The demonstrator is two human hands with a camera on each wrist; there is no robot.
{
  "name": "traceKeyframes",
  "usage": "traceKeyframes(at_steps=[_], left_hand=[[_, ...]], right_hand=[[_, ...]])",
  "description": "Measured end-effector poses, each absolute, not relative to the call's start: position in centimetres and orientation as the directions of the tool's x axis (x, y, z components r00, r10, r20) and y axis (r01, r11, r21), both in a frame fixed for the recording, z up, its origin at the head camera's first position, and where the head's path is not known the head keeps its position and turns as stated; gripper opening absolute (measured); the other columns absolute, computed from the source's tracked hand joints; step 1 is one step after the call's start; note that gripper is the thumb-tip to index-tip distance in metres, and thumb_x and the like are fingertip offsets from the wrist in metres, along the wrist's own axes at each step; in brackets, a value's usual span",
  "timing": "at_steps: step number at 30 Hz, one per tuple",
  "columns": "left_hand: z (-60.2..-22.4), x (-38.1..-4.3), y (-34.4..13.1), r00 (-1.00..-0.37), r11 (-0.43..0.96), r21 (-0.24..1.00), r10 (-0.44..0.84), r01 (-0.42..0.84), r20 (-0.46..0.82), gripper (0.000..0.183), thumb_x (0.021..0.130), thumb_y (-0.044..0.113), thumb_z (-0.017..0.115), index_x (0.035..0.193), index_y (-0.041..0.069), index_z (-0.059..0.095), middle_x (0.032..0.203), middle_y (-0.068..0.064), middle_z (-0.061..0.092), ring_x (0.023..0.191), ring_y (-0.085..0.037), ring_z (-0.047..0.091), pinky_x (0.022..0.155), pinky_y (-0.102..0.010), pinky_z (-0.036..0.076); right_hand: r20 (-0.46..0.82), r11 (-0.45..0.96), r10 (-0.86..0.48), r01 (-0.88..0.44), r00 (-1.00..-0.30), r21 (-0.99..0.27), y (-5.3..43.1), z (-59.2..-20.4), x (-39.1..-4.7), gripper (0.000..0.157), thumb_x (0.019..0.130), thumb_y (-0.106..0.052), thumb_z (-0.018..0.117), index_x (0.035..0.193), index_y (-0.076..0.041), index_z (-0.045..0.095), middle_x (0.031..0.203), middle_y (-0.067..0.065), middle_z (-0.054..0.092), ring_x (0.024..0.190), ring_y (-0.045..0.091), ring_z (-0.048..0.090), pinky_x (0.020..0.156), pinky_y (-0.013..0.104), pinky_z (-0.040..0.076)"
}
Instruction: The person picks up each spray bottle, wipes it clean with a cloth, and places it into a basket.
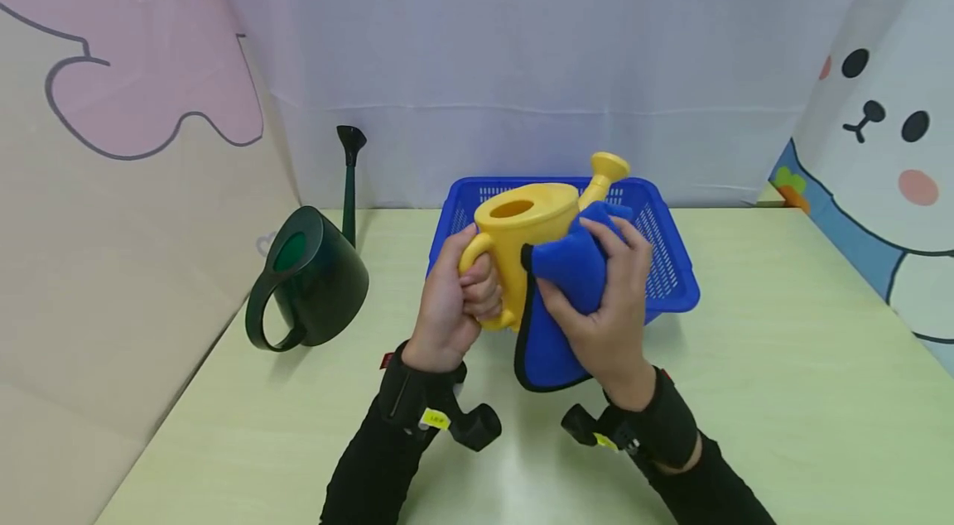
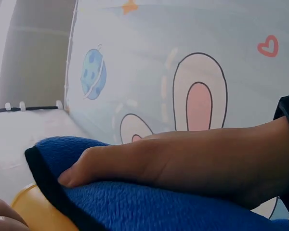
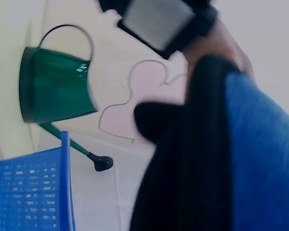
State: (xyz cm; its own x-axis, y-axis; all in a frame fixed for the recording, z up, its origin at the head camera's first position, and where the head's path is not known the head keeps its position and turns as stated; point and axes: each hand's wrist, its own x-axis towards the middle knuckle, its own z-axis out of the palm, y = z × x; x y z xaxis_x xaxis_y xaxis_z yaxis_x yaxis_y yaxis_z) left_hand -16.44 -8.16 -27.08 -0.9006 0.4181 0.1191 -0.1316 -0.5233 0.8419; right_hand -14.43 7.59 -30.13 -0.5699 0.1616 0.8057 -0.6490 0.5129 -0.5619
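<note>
A yellow watering can (image 1: 514,248) is held up in front of the basket, its rose pointing to the upper right. My left hand (image 1: 455,301) grips its handle, the fingers curled round it. In my right hand (image 1: 611,305) is a blue cloth (image 1: 562,276) with a black edge, pressed to the can's right side and hiding much of it. The left wrist view shows the right hand (image 2: 135,159) over the cloth (image 2: 149,202), with a bit of the yellow can (image 2: 36,207) below. Blurred cloth (image 3: 265,149) fills the right of the right wrist view.
Behind the can stands a blue plastic basket (image 1: 674,293) on the pale table (image 1: 782,376). A dark green watering can (image 1: 328,293) stands at the left, its long spout upward at the back. White and printed curtains (image 1: 522,53) close off the back and sides.
</note>
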Motion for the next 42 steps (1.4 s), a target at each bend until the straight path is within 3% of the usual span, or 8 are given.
traceKeyframes(at_steps=[7,11,15,20,23,28,34,42], left_hand=[[-27.0,-16.3,-8.1,-0.914,-0.568,0.804,0.397,-0.176,0.081,0.048,0.099,0.035,0.029,0.053,0.022,0.035,0.044,0.015,0.033,0.034,0.001,0.028,0.038,-0.013,0.019],[-27.0,-16.4,-8.1,-0.919,-0.592,0.785,0.386,-0.185,0.074,0.046,0.098,0.036,0.030,0.054,0.022,0.035,0.046,0.015,0.034,0.035,0.000,0.029,0.036,-0.012,0.019],[-26.9,-16.5,-8.2,-0.908,-0.581,0.793,0.409,-0.182,0.092,0.050,0.099,0.036,0.028,0.051,0.022,0.035,0.043,0.015,0.033,0.033,0.000,0.029,0.037,-0.013,0.018],[-26.9,-16.6,-8.5,-0.878,-0.577,0.804,0.450,-0.144,0.165,0.052,0.099,0.032,0.022,0.049,0.022,0.033,0.040,0.013,0.030,0.032,-0.002,0.027,0.041,-0.023,0.010],[-26.8,-16.5,-8.6,-0.870,-0.581,0.803,0.456,-0.132,0.187,0.052,0.099,0.031,0.021,0.049,0.022,0.033,0.040,0.012,0.030,0.033,-0.003,0.026,0.043,-0.025,0.009],[-26.8,-16.6,-8.7,-0.871,-0.590,0.794,0.457,-0.145,0.181,0.052,0.099,0.031,0.021,0.049,0.021,0.033,0.040,0.012,0.031,0.033,-0.003,0.026,0.042,-0.024,0.009],[-26.9,-16.7,-8.8,-0.874,-0.595,0.789,0.453,-0.151,0.175,0.053,0.099,0.031,0.021,0.049,0.021,0.032,0.039,0.012,0.030,0.033,-0.004,0.023,0.042,-0.024,0.008],[-26.7,-16.6,-8.6,-0.924,-0.619,0.768,0.369,-0.165,0.100,0.047,0.099,0.034,0.029,0.055,0.021,0.034,0.045,0.014,0.035,0.034,0.000,0.030,0.038,-0.013,0.018]], right_hand=[[0.945,0.744,0.065,-0.616,-0.320,-0.260,5.6,-30.9,-13.5,0.057,0.083,-0.053,0.055,0.114,-0.006,0.052,0.123,0.023,0.040,0.113,0.039,0.038,0.092,0.055,0.033],[0.966,0.777,0.001,-0.607,-0.260,-0.164,5.2,-30.9,-13.2,0.054,0.085,-0.052,0.054,0.113,-0.006,0.053,0.121,0.023,0.040,0.110,0.040,0.038,0.089,0.056,0.033],[0.946,0.732,0.015,-0.642,-0.323,-0.230,6.0,-30.4,-13.3,0.055,0.084,-0.052,0.054,0.113,-0.006,0.052,0.122,0.023,0.040,0.111,0.040,0.039,0.091,0.055,0.035],[0.835,0.534,0.081,-0.684,-0.544,-0.497,8.0,-29.5,-13.6,0.065,0.081,-0.055,0.057,0.118,-0.003,0.049,0.126,0.024,0.036,0.118,0.034,0.038,0.093,0.055,0.035],[0.757,0.412,0.084,-0.669,-0.648,-0.619,9.1,-29.0,-13.9,0.061,0.083,-0.045,0.061,0.122,-0.001,0.047,0.129,0.022,0.036,0.119,0.025,0.038,0.092,0.055,0.035],[0.718,0.366,0.099,-0.646,-0.689,-0.670,9.2,-29.1,-14.0,0.054,0.083,-0.033,0.063,0.125,-0.002,0.047,0.131,0.019,0.037,0.117,0.020,0.038,0.091,0.052,0.037],[0.824,0.509,0.127,-0.676,-0.553,-0.533,7.6,-29.9,-14.0,0.068,0.080,-0.058,0.057,0.119,-0.002,0.049,0.126,0.024,0.037,0.118,0.034,0.039,0.092,0.054,0.037],[0.958,0.748,0.021,-0.632,-0.286,-0.205,5.4,-31.1,-13.6,0.054,0.084,-0.051,0.055,0.113,-0.006,0.053,0.121,0.023,0.041,0.111,0.039,0.038,0.091,0.054,0.033]])
